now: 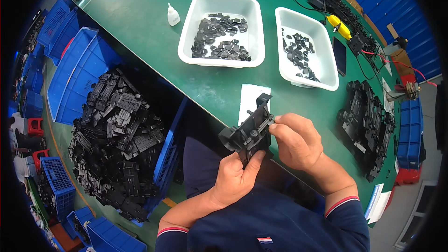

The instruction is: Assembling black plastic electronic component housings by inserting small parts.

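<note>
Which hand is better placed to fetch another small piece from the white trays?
Probably the right hand: only its fingers pinch the black plastic part, and it sits nearer the white trays. The left hand grips the part from below.

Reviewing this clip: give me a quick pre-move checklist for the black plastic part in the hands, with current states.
1. Left hand grips the black plastic part from below: ok.
2. Right hand fingertips pinch at the part's right edge: ok.
3. Small piece between the right fingertips: cannot tell.
4. Left white tray holds small dark pieces: ok.
5. Right white tray holds small dark pieces: ok.
6. White squeeze bottle stands upright on the green table: ok.
</note>
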The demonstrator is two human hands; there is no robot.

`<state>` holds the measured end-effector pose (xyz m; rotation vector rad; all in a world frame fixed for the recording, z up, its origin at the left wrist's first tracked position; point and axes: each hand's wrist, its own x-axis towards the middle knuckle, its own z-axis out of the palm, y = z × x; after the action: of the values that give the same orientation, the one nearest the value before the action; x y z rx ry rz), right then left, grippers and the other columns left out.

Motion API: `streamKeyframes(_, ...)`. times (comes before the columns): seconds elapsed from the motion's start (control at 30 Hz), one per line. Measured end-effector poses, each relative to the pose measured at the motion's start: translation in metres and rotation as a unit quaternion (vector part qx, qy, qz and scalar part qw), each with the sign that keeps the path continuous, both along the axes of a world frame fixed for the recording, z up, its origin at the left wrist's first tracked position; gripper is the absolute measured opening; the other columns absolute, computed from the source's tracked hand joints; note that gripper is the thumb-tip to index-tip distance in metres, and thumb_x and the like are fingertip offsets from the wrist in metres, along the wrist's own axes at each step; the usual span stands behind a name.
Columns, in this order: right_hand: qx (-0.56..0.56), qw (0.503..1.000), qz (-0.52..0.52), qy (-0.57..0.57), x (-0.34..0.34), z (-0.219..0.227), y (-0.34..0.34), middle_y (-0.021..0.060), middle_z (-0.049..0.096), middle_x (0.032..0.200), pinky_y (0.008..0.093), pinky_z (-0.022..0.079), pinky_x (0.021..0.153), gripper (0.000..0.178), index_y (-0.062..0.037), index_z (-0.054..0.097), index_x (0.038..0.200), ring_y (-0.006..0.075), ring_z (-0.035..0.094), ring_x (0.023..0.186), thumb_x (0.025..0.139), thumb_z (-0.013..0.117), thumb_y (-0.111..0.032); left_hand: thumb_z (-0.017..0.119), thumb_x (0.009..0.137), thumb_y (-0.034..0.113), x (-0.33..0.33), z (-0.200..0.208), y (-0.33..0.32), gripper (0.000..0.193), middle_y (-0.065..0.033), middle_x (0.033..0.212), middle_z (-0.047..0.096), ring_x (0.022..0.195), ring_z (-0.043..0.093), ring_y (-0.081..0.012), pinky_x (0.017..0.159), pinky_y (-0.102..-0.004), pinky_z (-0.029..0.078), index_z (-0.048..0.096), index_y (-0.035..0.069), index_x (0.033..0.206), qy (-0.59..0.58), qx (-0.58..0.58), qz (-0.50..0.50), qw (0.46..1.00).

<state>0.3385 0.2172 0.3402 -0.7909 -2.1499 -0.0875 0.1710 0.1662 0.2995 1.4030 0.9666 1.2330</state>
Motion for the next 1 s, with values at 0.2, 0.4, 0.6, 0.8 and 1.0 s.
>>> streamKeyframes(0.2,-0.005,1.0,-0.013,-0.01,-0.002,0.001,-0.002,0.0147,0.06,0.096,0.0308,0.054,0.062,0.041,0.0001,0.061,0.1,0.0249,0.062,0.079,0.064,0.066,0.018,0.06,0.094,0.006,0.0,0.002,-0.001,0.01,-0.0036,0.062,0.052,0.055,0.045,-0.0119,0.05,-0.0282,0.039,0.06,-0.003,0.088,0.001,-0.01,0.002,1.0)
streamKeyframes(0.4,-0.002,1.0,-0.023,-0.017,-0.004,0.001,-0.005,0.0146,0.06,0.095,0.0311,0.054,0.061,0.041,0.0007,0.061,0.1,0.025,0.062,0.079,0.063,0.064,0.019,0.06,0.093,0.006,0.0,0.002,-0.002,0.011,-0.0057,0.063,0.054,0.054,0.047,-0.0135,0.05,-0.0291,0.04,0.06,-0.003,0.088,0.006,-0.01,0.008,1.0)
streamKeyframes(0.6,0.001,1.0,-0.02,-0.015,-0.005,0.002,-0.004,0.0145,0.06,0.095,0.0309,0.054,0.061,0.041,0.0008,0.061,0.099,0.0249,0.061,0.078,0.062,0.063,0.019,0.061,0.092,0.005,0.002,0.001,-0.004,0.009,-0.0108,0.062,0.057,0.051,0.051,-0.0191,0.049,-0.0313,0.041,0.06,-0.004,0.088,0.02,0.007,0.017,1.0)
streamKeyframes(0.8,-0.009,1.0,-0.014,-0.016,-0.003,0.001,-0.002,0.0144,0.062,0.095,0.0307,0.054,0.061,0.042,0.0001,0.062,0.1,0.0246,0.063,0.079,0.062,0.065,0.018,0.061,0.092,0.007,-0.002,0.0,-0.002,0.01,-0.0091,0.063,0.057,0.053,0.054,-0.0166,0.05,-0.0304,0.042,0.061,-0.003,0.09,0.03,-0.006,-0.001,1.0)
streamKeyframes(1.0,-0.073,0.997,0.008,0.015,-0.011,0.005,0.014,0.0132,0.062,0.096,0.0313,0.056,0.06,0.038,0.0003,0.064,0.103,0.0232,0.064,0.071,0.068,0.068,0.011,0.057,0.096,0.01,-0.012,0.003,0.003,0.015,-0.0021,0.077,0.061,0.069,0.056,-0.0084,0.061,-0.0259,0.047,0.06,-0.002,0.103,-0.074,-0.136,-0.026,0.988)
